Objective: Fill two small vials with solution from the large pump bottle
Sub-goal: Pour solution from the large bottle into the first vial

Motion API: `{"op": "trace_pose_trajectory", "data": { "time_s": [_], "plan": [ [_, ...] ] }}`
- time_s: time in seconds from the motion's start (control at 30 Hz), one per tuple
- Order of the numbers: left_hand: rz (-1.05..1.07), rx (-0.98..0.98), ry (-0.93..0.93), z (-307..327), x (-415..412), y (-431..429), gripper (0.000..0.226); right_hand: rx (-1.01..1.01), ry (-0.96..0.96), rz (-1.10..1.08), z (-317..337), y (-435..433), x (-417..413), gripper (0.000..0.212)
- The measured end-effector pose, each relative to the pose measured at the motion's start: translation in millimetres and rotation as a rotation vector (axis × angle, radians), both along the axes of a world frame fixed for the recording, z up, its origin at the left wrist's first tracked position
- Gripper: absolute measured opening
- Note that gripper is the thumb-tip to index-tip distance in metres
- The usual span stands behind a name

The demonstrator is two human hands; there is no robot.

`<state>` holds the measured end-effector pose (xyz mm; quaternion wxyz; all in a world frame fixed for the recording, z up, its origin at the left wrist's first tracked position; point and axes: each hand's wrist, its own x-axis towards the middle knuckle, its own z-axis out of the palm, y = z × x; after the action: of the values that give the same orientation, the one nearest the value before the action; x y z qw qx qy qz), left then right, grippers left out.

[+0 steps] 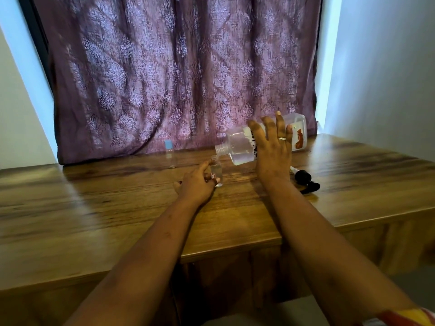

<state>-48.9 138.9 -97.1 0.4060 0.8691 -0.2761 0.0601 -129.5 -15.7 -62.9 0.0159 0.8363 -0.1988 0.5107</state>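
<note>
My right hand [273,147] grips the large clear bottle [240,144], which is tipped on its side in the air with its uncapped neck pointing left and down. The neck sits just above the open mouth of a small clear vial [217,171] standing upright on the wooden table [117,196]. My left hand [196,184] holds this vial at its left side. Clear liquid lies in the lower part of the bottle. A second small vial [171,156] with a blue cap stands farther left, near the curtain.
The black pump head [306,181] lies on the table to the right of my right wrist. A purple patterned curtain [179,74] hangs right behind the table. White walls stand on both sides. The table's front edge is near my forearms.
</note>
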Motion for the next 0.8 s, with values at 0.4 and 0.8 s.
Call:
{"op": "trace_pose_trajectory", "data": {
  "time_s": [0.4,0.8],
  "plan": [
    [-0.010,-0.005,-0.010,-0.4,0.6,-0.5,0.055,-0.006,0.006,-0.016,-1.1,0.1,0.2,0.085],
    [-0.045,-0.017,0.003,-6.0,9.7,-2.0,0.058,-0.012,0.016,-0.029,-1.4,0.4,0.3,0.089]
  ]
}}
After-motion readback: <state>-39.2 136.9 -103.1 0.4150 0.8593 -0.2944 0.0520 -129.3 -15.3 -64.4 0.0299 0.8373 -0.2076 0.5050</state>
